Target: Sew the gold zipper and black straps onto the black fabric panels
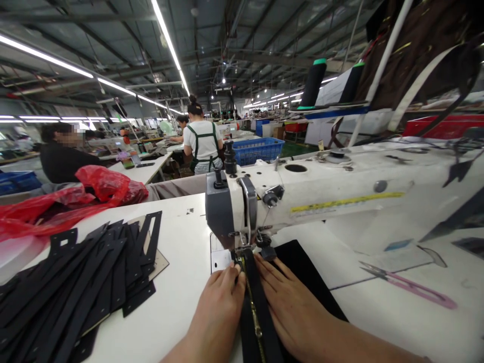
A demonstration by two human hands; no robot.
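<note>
A black strip with a gold zipper (254,307) runs under the presser foot of a white sewing machine (340,196). My left hand (221,302) is at the strip's left edge near the foot, its fingers curled and pressed together on it. On the right side of the zipper, my right hand (289,302) lies flat with its fingers stretched forward over the strip. Black fabric (302,262) lies beneath and beyond the right hand. The zipper's metal pull hangs between the two hands. The machine's foot and the left fingertips partly hide the strip's far end.
A pile of black strips (75,287) covers the table's left side, with red plastic (102,189) behind it. Pink-handled snips (419,290) lie at the right. Thread cones (314,83) stand above the machine. Beyond are a blue basket (259,149) and several people.
</note>
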